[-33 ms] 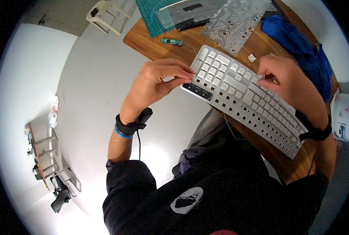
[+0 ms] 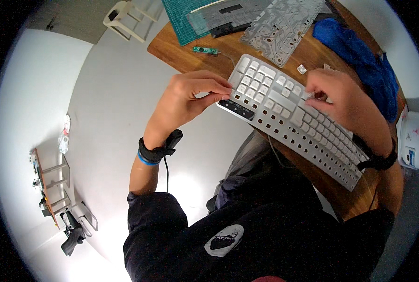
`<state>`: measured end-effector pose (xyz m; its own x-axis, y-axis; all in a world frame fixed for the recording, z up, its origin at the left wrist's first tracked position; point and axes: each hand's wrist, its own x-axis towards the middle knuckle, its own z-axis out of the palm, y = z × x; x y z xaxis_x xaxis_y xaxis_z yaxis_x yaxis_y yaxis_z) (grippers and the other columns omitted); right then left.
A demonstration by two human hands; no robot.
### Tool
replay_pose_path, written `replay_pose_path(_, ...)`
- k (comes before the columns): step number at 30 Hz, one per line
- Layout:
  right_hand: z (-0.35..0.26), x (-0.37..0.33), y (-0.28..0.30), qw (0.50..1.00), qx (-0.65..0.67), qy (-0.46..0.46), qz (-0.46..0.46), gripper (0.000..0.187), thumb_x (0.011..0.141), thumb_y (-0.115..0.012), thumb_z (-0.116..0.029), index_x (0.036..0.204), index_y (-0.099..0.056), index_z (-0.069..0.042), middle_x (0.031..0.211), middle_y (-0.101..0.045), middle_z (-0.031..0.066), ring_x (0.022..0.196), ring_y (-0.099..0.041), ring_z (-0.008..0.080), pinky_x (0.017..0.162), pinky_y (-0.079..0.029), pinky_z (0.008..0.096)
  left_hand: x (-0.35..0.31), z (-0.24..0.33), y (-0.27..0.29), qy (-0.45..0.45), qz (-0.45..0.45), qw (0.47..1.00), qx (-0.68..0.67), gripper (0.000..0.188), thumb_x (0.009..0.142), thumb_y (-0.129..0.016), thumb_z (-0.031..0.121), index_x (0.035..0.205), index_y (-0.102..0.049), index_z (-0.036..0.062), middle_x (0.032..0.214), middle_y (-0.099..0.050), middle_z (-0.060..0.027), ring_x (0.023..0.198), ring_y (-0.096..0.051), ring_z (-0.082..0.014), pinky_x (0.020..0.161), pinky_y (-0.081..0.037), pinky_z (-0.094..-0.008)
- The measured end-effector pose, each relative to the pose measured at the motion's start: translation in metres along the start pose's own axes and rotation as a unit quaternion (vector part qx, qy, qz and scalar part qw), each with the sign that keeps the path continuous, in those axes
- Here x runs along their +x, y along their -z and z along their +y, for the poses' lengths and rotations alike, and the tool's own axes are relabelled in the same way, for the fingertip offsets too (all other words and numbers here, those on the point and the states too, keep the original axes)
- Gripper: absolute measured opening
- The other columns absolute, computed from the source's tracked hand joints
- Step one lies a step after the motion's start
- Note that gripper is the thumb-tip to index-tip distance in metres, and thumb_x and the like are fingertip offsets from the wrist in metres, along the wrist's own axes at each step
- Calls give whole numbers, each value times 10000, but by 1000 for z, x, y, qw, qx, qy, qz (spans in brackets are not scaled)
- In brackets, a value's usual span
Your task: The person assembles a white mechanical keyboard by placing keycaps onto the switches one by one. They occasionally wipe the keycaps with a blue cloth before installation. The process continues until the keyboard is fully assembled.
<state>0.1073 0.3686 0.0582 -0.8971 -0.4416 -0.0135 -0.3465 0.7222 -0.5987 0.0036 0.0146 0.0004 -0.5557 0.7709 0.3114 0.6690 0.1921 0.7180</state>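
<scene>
Head view, looking down: a round wooden table stands on a pale grey floor. Both hands grip a white plastic keyboard frame lying slantwise on the table, many of its square key holes empty. The left hand pinches its near-left edge; the right hand curls closed over its keys. Nothing has shifted since the earlier frame. Farther off lie a clear ridged membrane sheet, a green cutting mat and crumpled blue cloth.
</scene>
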Motion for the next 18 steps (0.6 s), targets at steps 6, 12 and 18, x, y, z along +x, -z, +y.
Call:
replay_pose_path(6,-29,1,-14,998,-29,30,-39,220,1007,-692,-59,1220,-697,-5,1131,-701,186,1001,-724,362,853,-578,446,3,4,2,-11,-19,999,26,261,850,-826,-69,1080,-837,53,1135,-823,-103,1051,-799,-277,902,-648,-368)
replay_pose_path(12,-29,2,-17,998,-7,35,-42,203,967,-659,-90,1145,-666,8,1106,-678,229,1040,-685,451,877,-558,512,9,10,4,-10,-41,998,40,251,839,-784,-129,1031,-817,28,1097,-810,-112,1042,-795,-290,893,-644,-372)
replay_pose_path(18,-32,3,-17,998,7,38,-38,241,967,-628,-196,1087,-639,13,1043,-659,251,1012,-668,481,845,-548,529,11,16,-2,-3,-20,999,48,223,820,-763,-151,982,-784,1,1008,-777,-120,977,-782,-309,827,-639,-382)
